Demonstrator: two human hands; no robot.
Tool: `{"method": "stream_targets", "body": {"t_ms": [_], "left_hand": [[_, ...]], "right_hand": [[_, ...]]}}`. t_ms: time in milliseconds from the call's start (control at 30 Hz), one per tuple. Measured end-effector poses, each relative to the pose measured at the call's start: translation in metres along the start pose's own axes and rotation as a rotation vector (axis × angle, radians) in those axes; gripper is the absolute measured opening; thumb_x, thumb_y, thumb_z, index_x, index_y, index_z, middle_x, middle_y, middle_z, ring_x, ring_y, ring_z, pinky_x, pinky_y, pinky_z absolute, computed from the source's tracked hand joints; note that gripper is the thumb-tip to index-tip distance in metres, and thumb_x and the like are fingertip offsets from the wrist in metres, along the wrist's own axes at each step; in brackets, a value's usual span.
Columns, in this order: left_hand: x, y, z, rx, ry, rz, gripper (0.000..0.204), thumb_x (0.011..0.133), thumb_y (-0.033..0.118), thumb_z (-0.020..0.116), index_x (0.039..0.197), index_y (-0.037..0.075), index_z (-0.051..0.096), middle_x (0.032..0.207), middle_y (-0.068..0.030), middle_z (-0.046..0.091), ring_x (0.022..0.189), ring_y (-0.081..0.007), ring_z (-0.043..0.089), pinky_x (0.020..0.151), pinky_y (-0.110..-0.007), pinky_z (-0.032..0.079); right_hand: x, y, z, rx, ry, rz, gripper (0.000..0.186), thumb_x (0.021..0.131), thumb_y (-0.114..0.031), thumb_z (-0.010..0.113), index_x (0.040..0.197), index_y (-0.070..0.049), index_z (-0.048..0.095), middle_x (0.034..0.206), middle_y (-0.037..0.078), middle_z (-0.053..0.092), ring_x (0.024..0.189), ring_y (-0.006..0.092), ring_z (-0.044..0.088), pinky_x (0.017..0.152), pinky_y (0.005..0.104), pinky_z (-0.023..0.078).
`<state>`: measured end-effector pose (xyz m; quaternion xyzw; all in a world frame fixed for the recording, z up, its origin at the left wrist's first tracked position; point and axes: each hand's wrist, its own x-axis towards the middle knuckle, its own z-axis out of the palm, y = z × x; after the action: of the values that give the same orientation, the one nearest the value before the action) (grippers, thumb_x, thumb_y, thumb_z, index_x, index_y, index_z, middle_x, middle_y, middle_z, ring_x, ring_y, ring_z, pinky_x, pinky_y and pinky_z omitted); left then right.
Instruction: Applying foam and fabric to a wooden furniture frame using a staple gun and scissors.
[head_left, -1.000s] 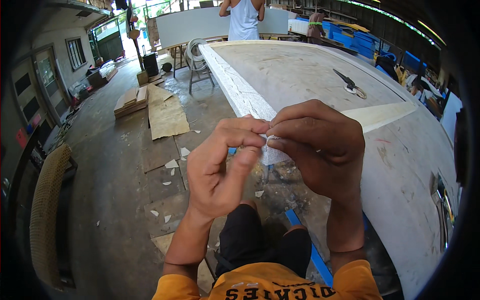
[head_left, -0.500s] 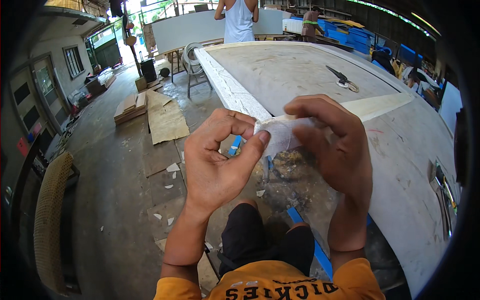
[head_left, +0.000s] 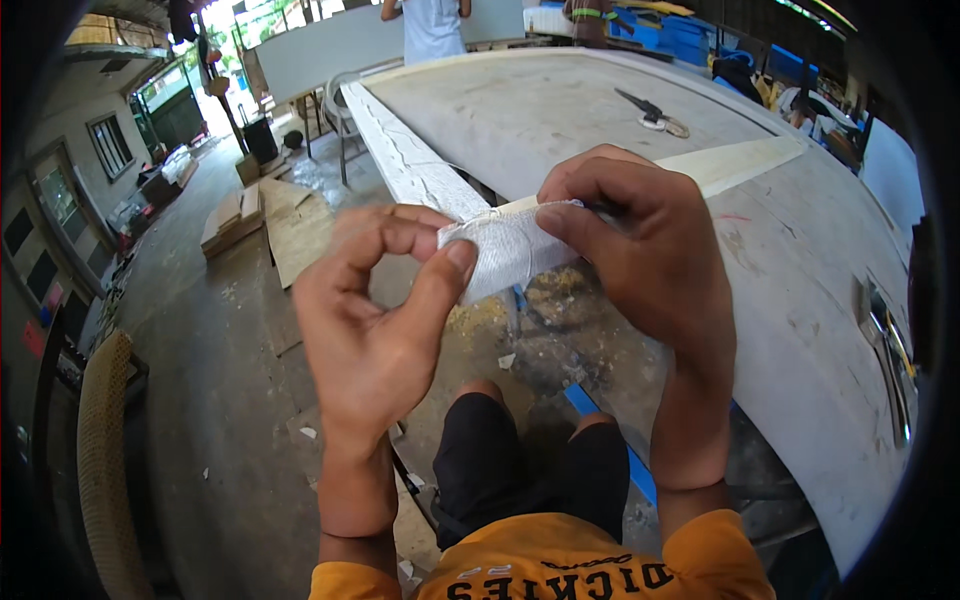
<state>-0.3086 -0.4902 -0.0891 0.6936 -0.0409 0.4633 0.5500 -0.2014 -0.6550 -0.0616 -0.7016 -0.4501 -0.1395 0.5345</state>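
A small piece of white woven, gauze-like fabric (head_left: 525, 250) is stretched between my two hands above the floor. My left hand (head_left: 375, 310) pinches its left end between thumb and fingers. At its upper right edge, my right hand (head_left: 640, 235) holds it with thumb and bent fingers. Loose threads show along the upper edge of the fabric. Just behind lies a long white textured strip (head_left: 410, 150) with a thread running along it, on the left border of the large pale panel (head_left: 790, 330). Whether the held fabric joins that strip, I cannot tell.
Scissors (head_left: 652, 112) lie on the panel, and several tools (head_left: 885, 350) rest at its right edge. Boards (head_left: 235, 218) are stacked on the floor at left, near a woven seat (head_left: 100, 440). A blue strip (head_left: 640, 475) lies by my legs. Two people (head_left: 433, 30) stand at the back.
Both hands have shifted left in view with the fabric. My right thumb has closed onto the fabric's right end, and more of the fabric now shows flat. The view has turned slightly.
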Motion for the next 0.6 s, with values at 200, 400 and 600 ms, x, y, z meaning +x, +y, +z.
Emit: {"method": "stream_targets", "body": {"t_ms": [200,400,600], "left_hand": [[0.009,0.007,0.009,0.311,0.012,0.022,0.016,0.073,0.008,0.077,0.073,0.0,0.063,0.092,-0.0125,0.056,0.088,-0.0244,0.049,0.1,-0.043,0.042],[0.016,0.028,-0.007,0.338,-0.214,-0.268,0.014,0.082,0.006,0.074,0.083,-0.002,0.063,0.088,-0.0129,0.055,0.083,-0.0242,0.047,0.107,-0.053,0.039],[0.025,0.066,-0.003,0.602,-0.24,-0.526,0.007,0.085,-0.002,0.07,0.09,-0.002,0.066,0.091,-0.0121,0.063,0.087,-0.0271,0.059,0.081,-0.037,0.049]], "right_hand": [[0.01,0.008,-0.008,-0.075,0.065,-0.105,0.012,0.073,0.004,0.077,0.081,-0.003,0.071,0.091,0.005,0.071,0.077,0.017,0.058,0.071,0.0294,0.046],[0.016,-0.015,-0.023,-0.096,0.094,0.09,0.019,0.079,-0.007,0.078,0.096,-0.006,0.07,0.109,0.006,0.068,0.085,0.0219,0.062,0.081,0.0357,0.049],[-0.01,-0.077,-0.179,-0.583,0.093,0.765,0.022,0.083,-0.007,0.07,0.105,-0.004,0.071,0.115,0.011,0.066,0.1,0.0267,0.063,0.089,0.0351,0.051]]}}
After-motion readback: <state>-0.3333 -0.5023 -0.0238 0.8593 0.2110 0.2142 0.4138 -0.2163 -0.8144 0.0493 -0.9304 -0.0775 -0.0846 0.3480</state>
